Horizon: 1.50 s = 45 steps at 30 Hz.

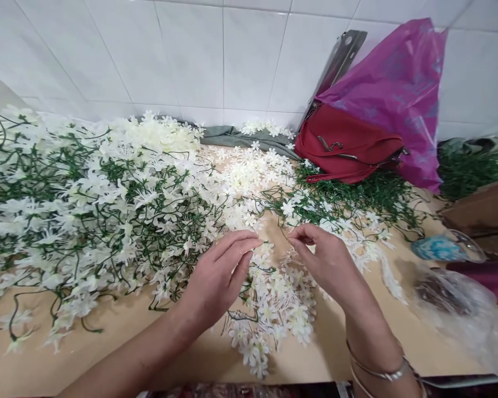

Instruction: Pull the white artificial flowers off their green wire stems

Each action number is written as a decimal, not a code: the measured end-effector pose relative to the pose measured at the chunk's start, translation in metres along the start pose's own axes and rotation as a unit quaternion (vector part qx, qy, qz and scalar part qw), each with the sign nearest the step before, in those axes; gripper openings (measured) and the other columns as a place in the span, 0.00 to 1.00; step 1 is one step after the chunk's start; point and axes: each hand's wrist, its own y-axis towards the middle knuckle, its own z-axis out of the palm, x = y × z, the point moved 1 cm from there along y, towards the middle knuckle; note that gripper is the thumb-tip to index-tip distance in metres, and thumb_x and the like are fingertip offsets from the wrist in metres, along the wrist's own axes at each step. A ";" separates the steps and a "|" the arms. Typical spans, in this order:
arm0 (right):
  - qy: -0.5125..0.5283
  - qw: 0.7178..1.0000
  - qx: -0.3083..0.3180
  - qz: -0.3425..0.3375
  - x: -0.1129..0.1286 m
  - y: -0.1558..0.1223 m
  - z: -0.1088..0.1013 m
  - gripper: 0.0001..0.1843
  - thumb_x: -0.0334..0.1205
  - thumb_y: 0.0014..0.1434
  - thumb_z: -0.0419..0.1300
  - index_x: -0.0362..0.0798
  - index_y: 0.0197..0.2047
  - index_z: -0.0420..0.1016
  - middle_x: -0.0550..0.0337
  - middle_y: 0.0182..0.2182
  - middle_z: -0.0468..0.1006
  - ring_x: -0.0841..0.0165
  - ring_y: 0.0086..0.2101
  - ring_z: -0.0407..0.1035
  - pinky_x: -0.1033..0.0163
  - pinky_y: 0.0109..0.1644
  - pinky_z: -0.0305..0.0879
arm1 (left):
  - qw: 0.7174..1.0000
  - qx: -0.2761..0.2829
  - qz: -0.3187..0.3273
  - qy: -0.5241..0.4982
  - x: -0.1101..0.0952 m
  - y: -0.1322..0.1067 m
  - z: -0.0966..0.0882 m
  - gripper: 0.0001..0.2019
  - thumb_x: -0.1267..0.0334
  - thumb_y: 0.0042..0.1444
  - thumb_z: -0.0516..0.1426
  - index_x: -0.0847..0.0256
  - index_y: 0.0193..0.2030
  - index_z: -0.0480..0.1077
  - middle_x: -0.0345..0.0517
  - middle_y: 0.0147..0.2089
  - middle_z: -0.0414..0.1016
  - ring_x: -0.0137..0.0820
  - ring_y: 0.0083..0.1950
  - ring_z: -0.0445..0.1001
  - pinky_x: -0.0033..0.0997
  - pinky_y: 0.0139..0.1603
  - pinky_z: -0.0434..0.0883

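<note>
My left hand [219, 271] is closed, thumb against fingers, over the middle of the table. At its fingertips shows a small white artificial flower [266, 247], partly hidden by the fingers. To the right, my right hand [326, 260] pinches a thin green stem [281, 225] between thumb and index finger. A gap separates the two hands. Below and between them lies a loose heap of white blossoms [280, 304] with some green stems. Beside my left hand rises a large pile of white flowers on green stems [141, 215].
Loose white petals [253, 168] lie farther back. A red bag [348, 143] and a purple plastic bag [398, 94] stand against the tiled wall [249, 61]. Green stems [365, 193] lie before them. At right are a clear plastic bag [460, 309], a blue-and-white item [437, 247] and a cardboard box [485, 213].
</note>
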 end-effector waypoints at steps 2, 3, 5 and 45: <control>0.084 0.995 0.047 -0.008 0.015 -0.011 -0.007 0.08 0.42 0.65 0.60 0.52 0.34 0.75 0.60 0.29 0.77 0.64 0.32 0.69 0.59 0.39 0.64 | 0.998 0.048 0.034 0.001 -0.001 0.005 0.002 0.18 0.75 0.70 0.53 0.61 0.64 0.67 0.55 0.62 0.77 0.37 0.65 0.74 0.44 0.66 0.74; 0.122 0.990 0.071 -0.008 0.023 -0.015 -0.009 0.08 0.42 0.65 0.61 0.52 0.34 0.76 0.61 0.29 0.77 0.65 0.32 0.69 0.59 0.40 0.64 | 0.996 0.067 0.052 0.000 -0.002 0.008 0.004 0.18 0.74 0.70 0.52 0.62 0.65 0.66 0.56 0.63 0.76 0.38 0.66 0.74 0.46 0.67 0.73; 0.194 0.976 0.097 -0.002 0.034 -0.022 -0.012 0.08 0.43 0.65 0.62 0.51 0.33 0.76 0.61 0.30 0.77 0.65 0.33 0.69 0.60 0.41 0.65 | 0.993 0.085 0.080 -0.013 -0.003 0.014 0.008 0.17 0.71 0.72 0.51 0.63 0.65 0.65 0.55 0.61 0.78 0.38 0.63 0.76 0.47 0.67 0.73; 0.418 0.895 -0.075 0.136 -0.005 0.005 0.051 0.09 0.44 0.58 0.73 0.55 0.40 0.80 0.64 0.31 0.80 0.69 0.34 0.77 0.64 0.41 0.71 | 0.958 0.023 -0.212 -0.195 0.038 -0.008 0.033 0.05 0.66 0.69 0.58 0.59 0.46 0.76 0.45 0.41 0.80 0.32 0.41 0.77 0.32 0.43 0.73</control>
